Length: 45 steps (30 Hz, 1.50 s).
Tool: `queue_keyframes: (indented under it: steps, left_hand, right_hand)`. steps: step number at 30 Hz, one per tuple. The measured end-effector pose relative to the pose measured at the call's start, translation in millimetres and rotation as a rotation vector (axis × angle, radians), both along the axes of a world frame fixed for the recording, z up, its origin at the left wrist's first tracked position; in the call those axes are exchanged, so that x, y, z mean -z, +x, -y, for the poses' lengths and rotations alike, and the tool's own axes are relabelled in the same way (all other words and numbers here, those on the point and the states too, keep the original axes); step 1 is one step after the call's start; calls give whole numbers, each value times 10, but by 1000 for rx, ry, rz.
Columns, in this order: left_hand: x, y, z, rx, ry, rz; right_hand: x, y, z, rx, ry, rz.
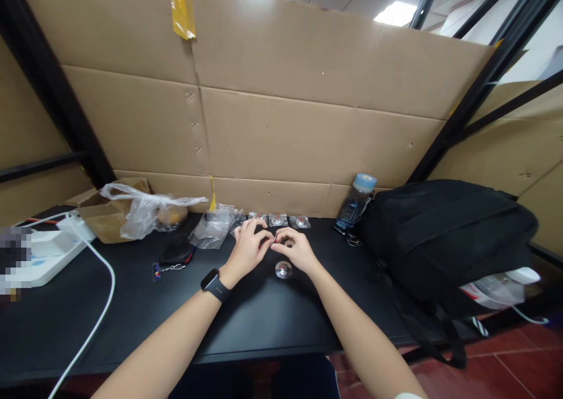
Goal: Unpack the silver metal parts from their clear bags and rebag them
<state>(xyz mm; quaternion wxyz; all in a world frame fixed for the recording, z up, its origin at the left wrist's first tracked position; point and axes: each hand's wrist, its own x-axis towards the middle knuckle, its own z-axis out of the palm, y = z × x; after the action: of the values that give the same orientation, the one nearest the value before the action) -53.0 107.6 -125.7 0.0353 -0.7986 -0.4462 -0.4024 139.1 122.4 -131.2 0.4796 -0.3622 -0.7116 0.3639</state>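
Over the black table, my left hand [252,246] and my right hand [295,247] meet with thumbs and forefingers pinched close together. Between the fingertips is a small thing with a bit of red, too small to name and mostly covered by the fingers. A dark smartwatch [215,284] is on my left wrist. Just below the fingertips, a shiny round metal disc [284,270] with a reddish centre lies flat on the table. Behind my hands sit several similar discs in clear packets [278,219] in a row, with crumpled clear plastic bags [214,226] to their left.
A black backpack [440,240] fills the right side, beside a blue-capped water bottle [354,200]. At left are a black pouch [176,250] with a keychain, a cardboard box [103,218], a tied plastic bag [147,214] and a white cable [112,287]. Cardboard panels [281,123] stand behind.
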Motion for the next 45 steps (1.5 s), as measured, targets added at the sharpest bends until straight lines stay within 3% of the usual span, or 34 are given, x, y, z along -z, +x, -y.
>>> queue_keyframes:
  steps: [8, 15, 23, 31, 33, 38, 45]
  left_hand:
    - [-17, -9, -1, 21, -10, 22]
    - [-55, -14, 15, 101, -163, 147]
    - [63, -30, -41, 102, -226, -69]
    - [124, -10, -67, 81, -170, -96]
    - [103, -20, -66, 74, -190, -99]
    - [43, -49, -51, 67, -245, -50]
    - [43, -44, -55, 60, -247, -34]
  right_hand:
    - [33, 64, -42, -41, 16, 94]
    - [42, 95, -55, -44, 35, 209]
    - [15, 184, -53, 51, 153, 355]
    - [-29, 174, -1, 95, 229, 524]
    - [-86, 245, 10, 51, 180, 609]
    - [-108, 391, 8, -222, -29, 786]
    - [-16, 298, 30, -232, 35, 692]
